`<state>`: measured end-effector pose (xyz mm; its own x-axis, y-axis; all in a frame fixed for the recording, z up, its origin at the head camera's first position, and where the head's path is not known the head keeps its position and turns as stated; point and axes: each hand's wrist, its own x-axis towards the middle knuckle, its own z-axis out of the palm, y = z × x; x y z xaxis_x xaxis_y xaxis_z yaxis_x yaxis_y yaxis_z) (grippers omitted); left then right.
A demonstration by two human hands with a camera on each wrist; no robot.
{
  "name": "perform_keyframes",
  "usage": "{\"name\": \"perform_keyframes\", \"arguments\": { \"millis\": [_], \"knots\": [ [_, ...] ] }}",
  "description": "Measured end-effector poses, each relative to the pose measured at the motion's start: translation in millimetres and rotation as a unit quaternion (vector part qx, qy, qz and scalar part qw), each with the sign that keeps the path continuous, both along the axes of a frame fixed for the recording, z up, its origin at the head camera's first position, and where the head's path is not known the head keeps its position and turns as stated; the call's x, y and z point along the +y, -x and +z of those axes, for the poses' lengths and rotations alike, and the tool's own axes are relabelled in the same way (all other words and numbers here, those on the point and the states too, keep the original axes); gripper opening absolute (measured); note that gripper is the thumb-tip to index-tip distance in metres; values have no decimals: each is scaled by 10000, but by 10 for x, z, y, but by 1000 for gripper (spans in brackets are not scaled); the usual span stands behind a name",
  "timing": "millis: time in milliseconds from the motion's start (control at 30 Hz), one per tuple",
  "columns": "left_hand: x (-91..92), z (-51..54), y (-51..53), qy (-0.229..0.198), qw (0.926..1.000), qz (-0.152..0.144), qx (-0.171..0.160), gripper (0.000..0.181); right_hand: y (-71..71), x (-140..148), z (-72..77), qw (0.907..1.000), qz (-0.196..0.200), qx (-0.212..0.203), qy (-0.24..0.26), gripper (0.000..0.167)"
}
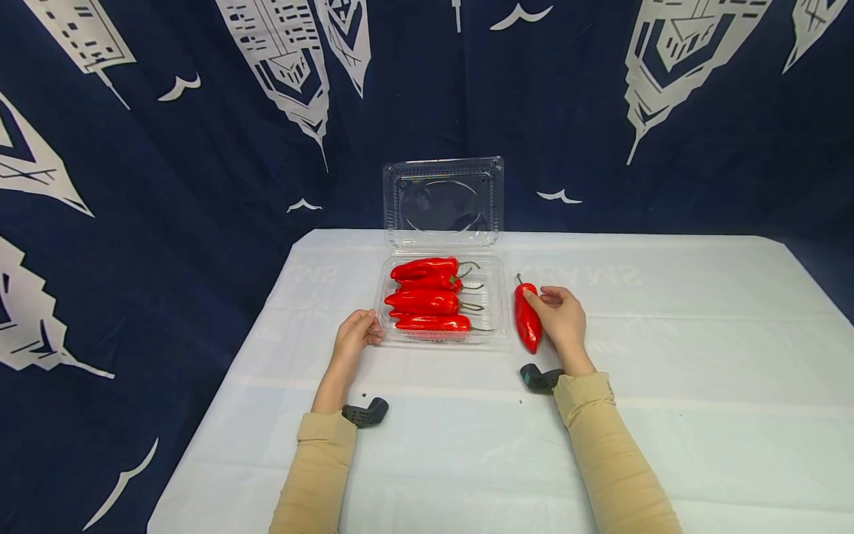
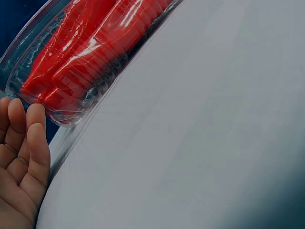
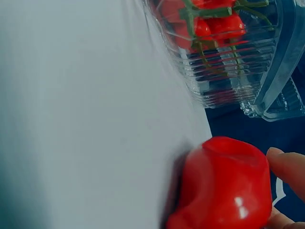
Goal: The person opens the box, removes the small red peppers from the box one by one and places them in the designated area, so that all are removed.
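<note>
A clear plastic container (image 1: pixel 497 297) holds several red peppers (image 1: pixel 427 302), mostly lying sideways with green stems to the right. At its left side, my left hand (image 1: pixel 355 334) touches the edge with relaxed fingers; the left wrist view shows the hand (image 2: pixel 21 157) with fingertips against the container's end. To the right of the container, my right hand (image 1: pixel 562 315) pinches one red pepper (image 1: pixel 528 319), stem pointing away. Close up in the right wrist view is that pepper (image 3: pixel 224 186), with fingers (image 3: pixel 288 169) at its side; whether it touches the table cannot be told.
The container's clear lid (image 1: pixel 443 204) stands raised at the back. A white cloth covers the table (image 1: pixel 700 371), and a dark blue patterned curtain (image 1: pixel 427 96) hangs behind it. Black devices (image 1: pixel 365 413) are at both wrists.
</note>
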<state>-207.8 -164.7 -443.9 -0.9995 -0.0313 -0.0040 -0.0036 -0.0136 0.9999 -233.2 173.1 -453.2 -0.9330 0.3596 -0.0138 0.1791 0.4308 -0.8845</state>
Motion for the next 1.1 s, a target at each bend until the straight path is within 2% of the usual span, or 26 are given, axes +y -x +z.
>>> {"name": "perform_keyframes", "arguments": {
  "millis": [233, 467, 600, 700, 733, 967, 1100],
  "knots": [
    [-6, -8, 5, -35, 10000, 32, -25, 18, -7, 8, 70, 9999, 63, 17, 141, 48],
    [1, -2, -2, -18, 10000, 37, -46, 18, -36, -6, 191, 9991, 120, 195, 349, 53],
    [-2, -7, 1, -18, 10000, 26, -48, 18, -25, -9, 203, 9989, 93, 362, 272, 58],
    [-4, -6, 2, -27, 10000, 22, -47, 18, -39, -26, 256, 9982, 80, 515, 280, 57],
    [-4, -5, 2, -24, 10000, 25, -50, 18, -67, -49, 316, 9982, 53, 506, 320, 53],
    [3, 4, -2, 23, 10000, 36, -53, 19, -123, -130, 457, 9943, 282, 822, 623, 49],
    [7, 9, -4, 2, 10000, 48, -64, 19, -138, -196, 491, 9908, 479, 1013, 760, 47]
  ]
}}
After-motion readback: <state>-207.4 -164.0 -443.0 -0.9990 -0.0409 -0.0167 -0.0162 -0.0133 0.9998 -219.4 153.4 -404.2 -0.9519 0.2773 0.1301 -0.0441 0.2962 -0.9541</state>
